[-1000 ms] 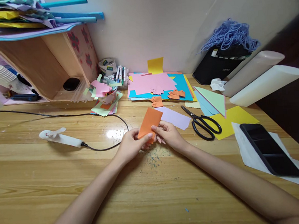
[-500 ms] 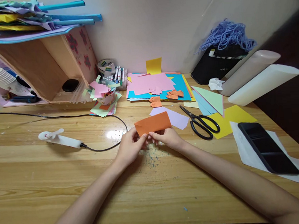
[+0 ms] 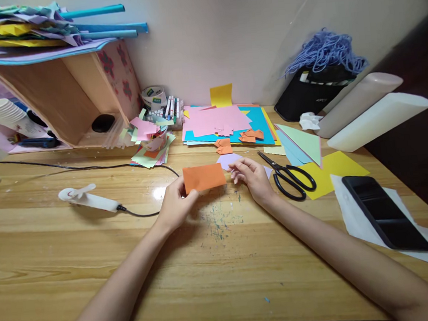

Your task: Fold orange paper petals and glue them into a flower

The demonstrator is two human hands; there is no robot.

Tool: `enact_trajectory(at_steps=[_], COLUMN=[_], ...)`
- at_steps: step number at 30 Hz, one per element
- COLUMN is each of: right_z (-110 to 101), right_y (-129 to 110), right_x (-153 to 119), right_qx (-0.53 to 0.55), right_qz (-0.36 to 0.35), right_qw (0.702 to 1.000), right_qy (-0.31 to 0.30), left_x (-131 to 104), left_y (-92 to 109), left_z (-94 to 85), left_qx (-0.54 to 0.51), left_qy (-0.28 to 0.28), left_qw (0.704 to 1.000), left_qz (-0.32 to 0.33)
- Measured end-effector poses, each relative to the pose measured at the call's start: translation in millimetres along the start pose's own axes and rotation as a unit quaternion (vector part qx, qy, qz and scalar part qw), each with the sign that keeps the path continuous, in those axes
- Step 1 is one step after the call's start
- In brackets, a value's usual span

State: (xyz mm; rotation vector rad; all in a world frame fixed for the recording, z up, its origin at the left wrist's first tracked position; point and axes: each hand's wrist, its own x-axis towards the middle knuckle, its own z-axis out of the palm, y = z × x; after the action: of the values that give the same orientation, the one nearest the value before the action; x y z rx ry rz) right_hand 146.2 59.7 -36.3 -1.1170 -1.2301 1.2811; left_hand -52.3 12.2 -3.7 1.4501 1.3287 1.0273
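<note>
My left hand (image 3: 178,199) pinches the left end of a rectangular piece of orange paper (image 3: 205,177), holding it up above the table. Just off the paper's right edge is my right hand (image 3: 251,178), empty, its fingers bent but apart. Beneath and behind that hand lies a lilac paper sheet (image 3: 229,159), partly covered. Small folded orange paper pieces (image 3: 223,146) rest a little farther back. To the right of my right hand sit black-handled scissors (image 3: 290,176), blades pointing away to the left.
A white glue gun (image 3: 90,200) with a black cord lies at left. Coloured sheets (image 3: 218,119) are stacked by the wall. At right are a phone (image 3: 385,213), yellow paper (image 3: 344,169) and two paper rolls (image 3: 379,121). A box (image 3: 117,84) stands back left.
My right hand has let go of the orange paper and moved right. The left hand has shifted slightly left with the paper, which now lies more level.
</note>
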Motion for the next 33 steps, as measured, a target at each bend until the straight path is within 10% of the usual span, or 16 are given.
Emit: enact_trajectory(at_steps=[5, 17, 24, 29, 33], right_z=[-1.4, 11.6, 20.1, 19.2, 14.3], right_y=[-0.3, -2.0, -0.2, 1.4, 1.2], right_x=[-2.1, -21.0, -29.2, -31.5, -30.1], right_qx=[-0.047, -0.135, -0.057, -0.097, -0.158], right_qz=[0.019, -0.128, -0.104, -0.090, -0.173], right_qw=[0.991, 0.982, 0.986, 0.985, 0.966], right_qy=[-0.125, -0.001, -0.118, -0.112, -0.109], left_x=[1.1, 2.0, -0.7, 5.3, 6.5], left_y=[-2.8, -10.1, -8.7, -15.1, -13.9], left_z=[-6.8, 8.7, 8.0, 0.8, -3.1], left_qx=[0.042, -0.153, -0.156, -0.149, -0.188], left_qy=[-0.027, -0.093, -0.064, 0.062, 0.016], left_qw=[0.999, 0.979, 0.983, 0.977, 0.975], left_qz=[0.019, -0.100, -0.067, -0.138, -0.115])
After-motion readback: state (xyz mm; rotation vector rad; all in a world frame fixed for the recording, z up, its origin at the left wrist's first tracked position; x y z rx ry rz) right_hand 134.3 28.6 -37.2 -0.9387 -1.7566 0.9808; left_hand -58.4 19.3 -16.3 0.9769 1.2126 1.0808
